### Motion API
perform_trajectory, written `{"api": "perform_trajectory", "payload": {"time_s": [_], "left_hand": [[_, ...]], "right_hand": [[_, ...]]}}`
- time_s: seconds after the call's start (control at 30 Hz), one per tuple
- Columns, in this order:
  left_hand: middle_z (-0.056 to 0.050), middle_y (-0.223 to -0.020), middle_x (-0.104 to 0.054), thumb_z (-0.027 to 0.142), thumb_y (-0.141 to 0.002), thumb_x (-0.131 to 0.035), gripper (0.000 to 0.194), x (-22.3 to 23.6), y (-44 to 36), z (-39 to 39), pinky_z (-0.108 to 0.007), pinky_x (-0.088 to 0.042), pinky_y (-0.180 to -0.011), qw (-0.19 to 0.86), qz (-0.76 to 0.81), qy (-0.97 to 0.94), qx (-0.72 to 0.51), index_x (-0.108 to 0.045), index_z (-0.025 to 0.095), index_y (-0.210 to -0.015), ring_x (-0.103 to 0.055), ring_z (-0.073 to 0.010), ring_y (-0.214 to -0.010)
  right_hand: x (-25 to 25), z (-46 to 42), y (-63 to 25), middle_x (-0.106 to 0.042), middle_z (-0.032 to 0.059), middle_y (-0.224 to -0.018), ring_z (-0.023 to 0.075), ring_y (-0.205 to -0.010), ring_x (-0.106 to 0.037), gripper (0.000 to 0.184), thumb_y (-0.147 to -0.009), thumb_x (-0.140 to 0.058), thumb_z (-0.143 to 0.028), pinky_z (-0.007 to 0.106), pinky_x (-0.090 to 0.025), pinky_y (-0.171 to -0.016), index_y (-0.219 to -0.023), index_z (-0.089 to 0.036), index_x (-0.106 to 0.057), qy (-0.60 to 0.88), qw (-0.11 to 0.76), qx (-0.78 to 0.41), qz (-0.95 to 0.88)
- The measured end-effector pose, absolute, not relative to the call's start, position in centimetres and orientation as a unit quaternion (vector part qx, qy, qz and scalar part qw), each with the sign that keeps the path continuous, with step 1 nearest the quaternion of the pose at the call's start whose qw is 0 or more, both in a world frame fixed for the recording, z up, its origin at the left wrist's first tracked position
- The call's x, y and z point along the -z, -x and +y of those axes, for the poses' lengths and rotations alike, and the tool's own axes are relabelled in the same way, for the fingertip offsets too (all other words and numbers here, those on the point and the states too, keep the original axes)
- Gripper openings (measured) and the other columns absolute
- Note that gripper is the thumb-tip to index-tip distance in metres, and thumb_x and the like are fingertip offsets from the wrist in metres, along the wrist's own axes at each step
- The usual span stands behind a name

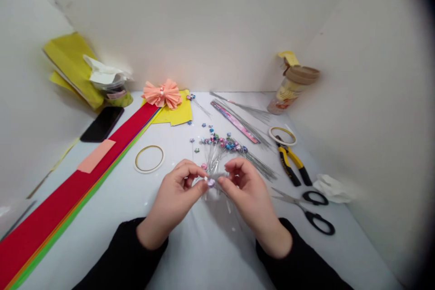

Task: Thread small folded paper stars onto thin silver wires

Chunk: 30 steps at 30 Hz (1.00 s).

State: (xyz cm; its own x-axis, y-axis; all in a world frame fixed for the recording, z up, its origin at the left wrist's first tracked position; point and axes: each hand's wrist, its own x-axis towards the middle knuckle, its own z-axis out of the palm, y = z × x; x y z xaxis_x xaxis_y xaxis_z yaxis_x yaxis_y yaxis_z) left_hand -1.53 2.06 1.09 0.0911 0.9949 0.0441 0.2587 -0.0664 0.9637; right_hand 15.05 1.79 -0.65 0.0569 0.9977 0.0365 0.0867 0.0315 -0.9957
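Observation:
My left hand (182,190) pinches a small pale purple folded paper star (211,183) between thumb and forefinger. Facing it, my right hand (247,190) has its thumb and fingers closed close to the star, on what looks like a thin wire, though this is blurred. Just beyond my hands lies a bunch of wire stems (214,156) tipped with small colourful paper stars (231,144). A pink star (204,166) sits near my left fingertips. Several loose stars (204,125) are scattered farther back.
At right lie scissors (306,206), yellow-black pliers (292,163), a tape roll (282,136), crumpled tissue (333,189) and a leaning cup (292,88). At left are another tape roll (149,159), stacked coloured paper strips (78,186), a peach paper bow (163,94) and a phone (102,124). Loose wires (251,124) lie behind.

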Motion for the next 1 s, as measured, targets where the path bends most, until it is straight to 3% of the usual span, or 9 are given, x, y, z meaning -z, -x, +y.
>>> {"api": "perform_trajectory", "payload": {"time_s": [0.1,0.53,1.0], "left_hand": [[-0.002,-0.076,-0.055,0.023,-0.075,-0.066,0.005,-1.2,1.5,1.9,-0.024,-0.039,-0.056,0.434,0.513,-0.611,-0.419,-0.068,0.018,-0.076,-0.048,-0.0125,-0.064],[0.002,-0.071,-0.053,0.008,-0.076,-0.067,0.019,-1.9,1.5,1.2,-0.016,-0.038,-0.048,0.285,0.470,-0.707,-0.446,-0.075,0.024,-0.081,-0.048,-0.0067,-0.058],[0.001,-0.074,-0.054,0.006,-0.079,-0.063,0.018,-2.0,1.4,1.0,-0.015,-0.041,-0.053,0.262,0.455,-0.726,-0.444,-0.072,0.021,-0.081,-0.054,-0.0074,-0.065]], "right_hand": [[0.0,1.3,-15.1,-0.060,0.0025,-0.078,0.0152,-0.069,-0.055,0.003,-0.078,-0.064,-0.019,0.028,-0.045,-0.060,-0.077,-0.021,-0.066,0.495,0.483,-0.415,-0.592],[-1.6,0.5,-14.7,-0.060,-0.0003,-0.068,0.0125,-0.062,-0.053,0.013,-0.078,-0.059,-0.010,0.025,-0.044,-0.057,-0.070,-0.020,-0.062,0.480,0.482,-0.336,-0.652],[-1.4,0.1,-14.6,-0.060,-0.0002,-0.071,0.0137,-0.069,-0.054,0.012,-0.078,-0.058,-0.007,0.027,-0.042,-0.063,-0.074,-0.018,-0.059,0.459,0.499,-0.251,-0.691]]}}
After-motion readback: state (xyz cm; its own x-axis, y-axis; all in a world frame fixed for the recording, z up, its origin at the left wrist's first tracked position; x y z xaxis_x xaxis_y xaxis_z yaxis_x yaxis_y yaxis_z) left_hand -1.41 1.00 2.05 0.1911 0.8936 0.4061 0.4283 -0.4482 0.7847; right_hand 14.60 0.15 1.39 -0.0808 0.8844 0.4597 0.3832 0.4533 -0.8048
